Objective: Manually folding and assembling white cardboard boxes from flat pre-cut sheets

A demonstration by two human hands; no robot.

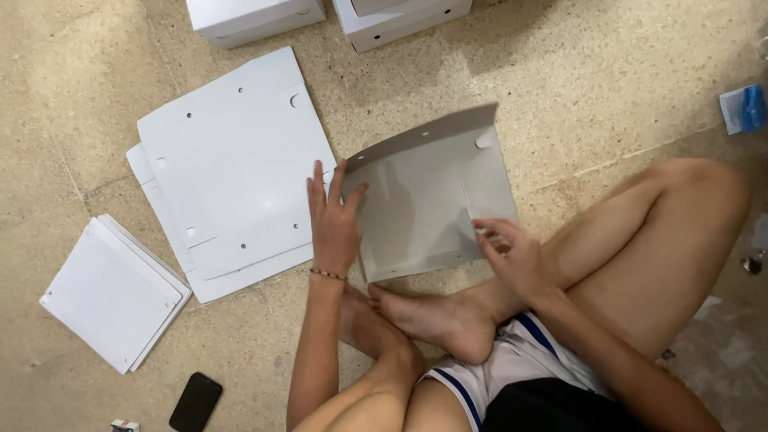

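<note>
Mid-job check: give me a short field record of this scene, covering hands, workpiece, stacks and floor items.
left hand: flat, pressing the left edge of the grey box blank
right hand: pinching a flap at the blank's right side
blank: on floor, far edge folded up
flat white blanks: stacked to the left
smaller white stack: far left
assembled white boxes: top edge
black phone: bottom left

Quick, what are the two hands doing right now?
Left hand: open, fingers spread flat, pressing on the left edge of the grey cardboard sheet.
Right hand: closed, pinching a flap at the sheet's right edge.
</note>
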